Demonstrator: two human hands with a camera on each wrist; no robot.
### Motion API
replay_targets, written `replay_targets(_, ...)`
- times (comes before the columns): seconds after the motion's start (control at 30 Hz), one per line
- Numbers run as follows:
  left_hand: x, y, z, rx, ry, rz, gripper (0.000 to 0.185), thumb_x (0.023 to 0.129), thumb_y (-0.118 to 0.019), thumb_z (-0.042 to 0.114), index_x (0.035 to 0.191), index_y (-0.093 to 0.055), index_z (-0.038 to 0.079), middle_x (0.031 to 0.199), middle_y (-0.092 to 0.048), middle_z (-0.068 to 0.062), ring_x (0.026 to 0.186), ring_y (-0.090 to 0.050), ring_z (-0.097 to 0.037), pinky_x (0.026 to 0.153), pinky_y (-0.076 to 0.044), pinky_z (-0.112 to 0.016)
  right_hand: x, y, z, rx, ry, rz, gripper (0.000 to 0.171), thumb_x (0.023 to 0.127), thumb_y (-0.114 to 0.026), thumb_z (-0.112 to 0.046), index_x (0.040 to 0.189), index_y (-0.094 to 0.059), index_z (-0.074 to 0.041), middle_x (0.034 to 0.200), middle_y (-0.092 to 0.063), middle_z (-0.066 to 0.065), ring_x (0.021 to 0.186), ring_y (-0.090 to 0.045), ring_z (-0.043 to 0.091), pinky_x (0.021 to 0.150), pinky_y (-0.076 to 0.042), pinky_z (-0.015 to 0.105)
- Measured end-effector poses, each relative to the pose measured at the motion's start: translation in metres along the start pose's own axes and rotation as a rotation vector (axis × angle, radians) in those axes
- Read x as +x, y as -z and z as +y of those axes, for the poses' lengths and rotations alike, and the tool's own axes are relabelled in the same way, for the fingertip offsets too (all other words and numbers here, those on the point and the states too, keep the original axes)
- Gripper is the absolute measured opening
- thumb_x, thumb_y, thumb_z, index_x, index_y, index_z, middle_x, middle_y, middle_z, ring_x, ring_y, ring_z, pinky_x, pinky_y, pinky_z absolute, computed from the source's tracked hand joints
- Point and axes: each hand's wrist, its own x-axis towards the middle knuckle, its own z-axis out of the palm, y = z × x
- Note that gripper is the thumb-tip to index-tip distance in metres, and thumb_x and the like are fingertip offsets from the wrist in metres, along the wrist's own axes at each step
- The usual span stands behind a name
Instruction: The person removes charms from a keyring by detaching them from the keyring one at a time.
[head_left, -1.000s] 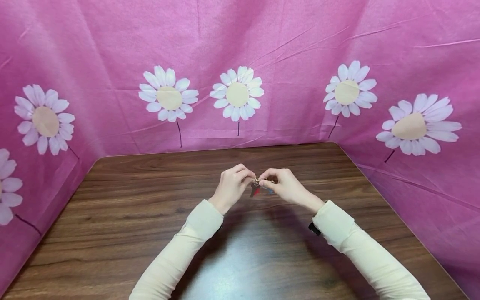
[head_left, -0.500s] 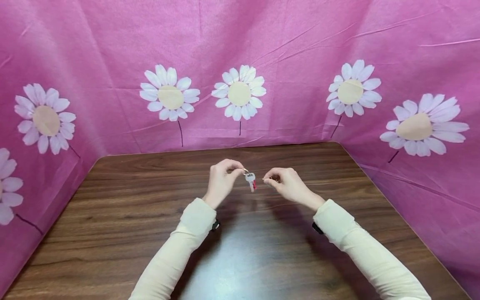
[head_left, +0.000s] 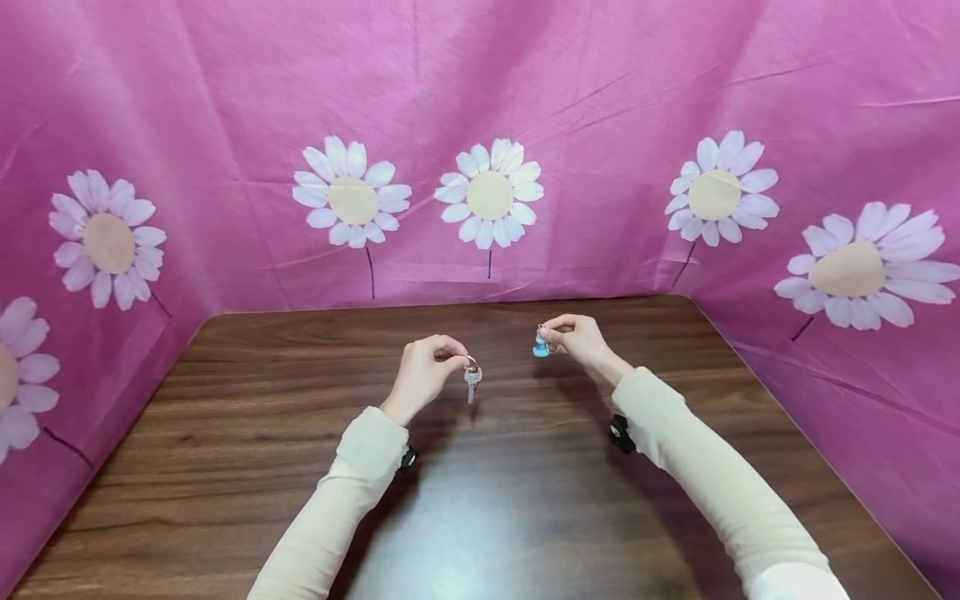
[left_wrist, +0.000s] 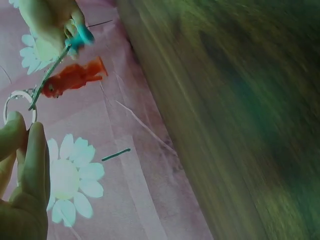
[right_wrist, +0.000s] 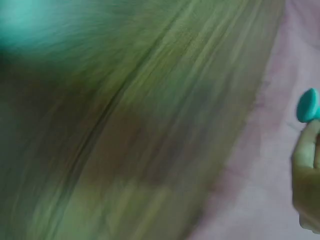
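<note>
left hand (head_left: 422, 372): pinches small metal split ring (head_left: 471, 362), silver key (head_left: 472, 382) dangling, frame centre | right hand (head_left: 576, 340): pinches blue-capped key (head_left: 541, 348), upper right of centre | change: hands, together a second ago, now apart; blue-capped key off ring

Looks like a makeshift recording booth more than any real room: a dark wood-grain table (head_left: 225, 433) is boxed in on three sides by pink cloth (head_left: 600, 100) printed with white daisies (head_left: 489, 193), so nothing beyond can be seen.
</note>
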Motion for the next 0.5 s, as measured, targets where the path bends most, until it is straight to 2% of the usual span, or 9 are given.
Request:
replay_targets(0.07, -0.001, 0.001, -0.001, 0.008, -0.005, -0.016, 0.005, 0.075, -0.072, 0.006, 0.078, -0.068, 0.006, 0.076, -0.070, -0.005, 0.071, -0.066, -0.014, 0.066, -0.051, -0.022, 0.012, -0.005, 0.006, 0.135, -0.053, 0.016, 0.033, 0.085, -0.060, -0.002, 0.112, -0.051, 0.016, 0.071, -0.065, -0.007, 0.063, -0.059, 0.003, 0.065, -0.053, 0.019)
replay_targets(0.13, -0.002, 0.002, -0.002, 0.012, 0.004, -0.035, 0.005, 0.075, -0.072, 0.007, 0.078, -0.068, 0.007, 0.075, -0.070, -0.003, 0.070, -0.065, -0.012, 0.066, -0.051, -0.022, 0.023, -0.008, 0.013, 0.220, -0.090, 0.044, 0.031, 0.085, -0.059, 0.001, 0.111, -0.050, 0.014, 0.069, -0.064, -0.006, 0.062, -0.059, 0.004, 0.065, -0.052, 0.018)
replay_targets(0.27, -0.003, 0.002, -0.003, 0.026, 0.008, -0.066, 0.005, 0.075, -0.073, 0.007, 0.077, -0.068, 0.007, 0.075, -0.070, -0.002, 0.070, -0.065, -0.011, 0.064, -0.051, -0.021, 0.037, -0.011, 0.027, 0.292, -0.145, 0.079, 0.023, 0.084, -0.059, 0.004, 0.104, -0.052, 0.011, 0.068, -0.063, -0.003, 0.062, -0.059, 0.006, 0.064, -0.052, 0.018)
replay_targets(0.4, -0.004, 0.004, -0.005, 0.047, 0.003, -0.082, 0.005, 0.075, -0.073, 0.008, 0.077, -0.068, 0.007, 0.076, -0.070, -0.003, 0.070, -0.065, -0.011, 0.065, -0.051, -0.021, 0.042, -0.015, 0.037, 0.291, -0.237, 0.084, 0.030, 0.085, -0.055, 0.006, 0.113, -0.047, 0.014, 0.070, -0.060, -0.002, 0.063, -0.056, 0.006, 0.064, -0.052, 0.017)
replay_targets(0.5, -0.003, 0.006, -0.006, 0.052, 0.009, -0.077, 0.005, 0.075, -0.073, 0.008, 0.077, -0.068, 0.008, 0.076, -0.070, -0.002, 0.070, -0.064, -0.011, 0.065, -0.051, -0.021, 0.045, -0.018, 0.040, 0.188, -0.256, 0.080, 0.038, 0.086, -0.054, 0.004, 0.121, -0.045, 0.015, 0.071, -0.060, -0.004, 0.064, -0.056, 0.004, 0.064, -0.051, 0.016)
